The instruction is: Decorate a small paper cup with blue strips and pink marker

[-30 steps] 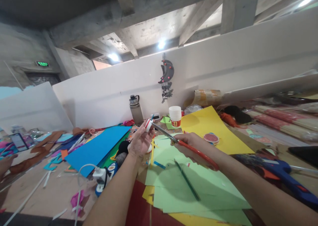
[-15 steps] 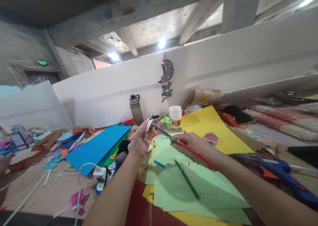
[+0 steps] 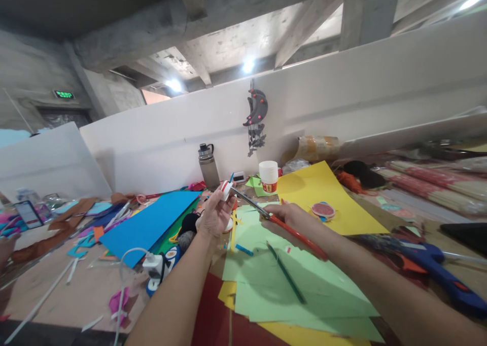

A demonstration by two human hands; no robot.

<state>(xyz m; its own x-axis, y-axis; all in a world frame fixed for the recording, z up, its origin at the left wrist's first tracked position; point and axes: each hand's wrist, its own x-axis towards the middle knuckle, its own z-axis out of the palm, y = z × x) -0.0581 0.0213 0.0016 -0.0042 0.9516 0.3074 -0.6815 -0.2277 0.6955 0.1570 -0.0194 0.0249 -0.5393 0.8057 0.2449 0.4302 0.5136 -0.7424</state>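
Note:
My left hand (image 3: 216, 211) is closed on a small white round piece with a red band (image 3: 226, 189), held up over the table. A narrow blue strip (image 3: 232, 177) sticks up from its far side. Red-handled scissors (image 3: 297, 234) are gripped in my right hand (image 3: 291, 219), and their blades point left, with the tips at the white piece. Whether the blades touch it I cannot tell. Under my hands lie light green paper sheets (image 3: 319, 290), with a dark green pencil (image 3: 285, 274) and a short blue scrap (image 3: 244, 250) on them.
Yellow card (image 3: 350, 214) carries a round pink piece (image 3: 323, 210). White paper cups (image 3: 268, 176) and a bottle (image 3: 209, 167) stand at the back. Blue card (image 3: 152, 219) and a white plug (image 3: 154, 266) are left; a blue glue gun (image 3: 441, 270) lies right. Another person's hand (image 3: 7, 249) shows far left.
The scissors' handles have shifted slightly left, and the white piece has turned a little in my left hand. Both hands keep their hold.

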